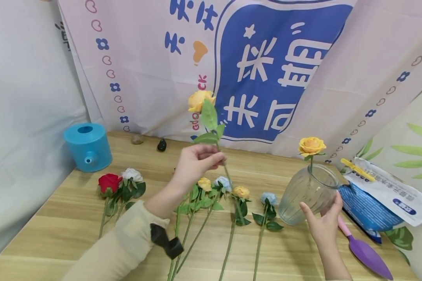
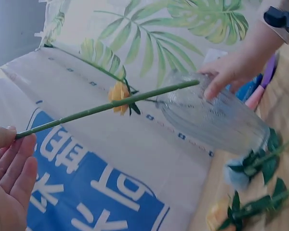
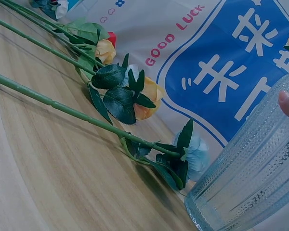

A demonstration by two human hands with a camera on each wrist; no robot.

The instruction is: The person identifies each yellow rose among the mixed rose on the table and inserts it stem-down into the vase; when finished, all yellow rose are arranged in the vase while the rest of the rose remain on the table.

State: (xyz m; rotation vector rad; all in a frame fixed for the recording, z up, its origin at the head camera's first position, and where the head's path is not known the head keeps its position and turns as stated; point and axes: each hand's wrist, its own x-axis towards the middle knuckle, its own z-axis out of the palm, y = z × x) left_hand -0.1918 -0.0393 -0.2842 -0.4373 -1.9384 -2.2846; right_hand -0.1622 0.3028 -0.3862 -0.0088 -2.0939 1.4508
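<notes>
My left hand pinches the stem of a yellow rose between thumb and fingers, its bloom up and green leaves just above the fingers. In the left wrist view the lower stem slants across, its end overlapping the vase. My right hand grips the ribbed clear glass vase by its side, thumb on the near face. The vase leans, its mouth toward the upper right. Another yellow rose stands in it, bloom above the rim.
Loose flowers lie across the wooden table: a red rose, a white one, yellow ones and blue ones. A blue watering can stands back left. On the right are a purple trowel and a clipped bag.
</notes>
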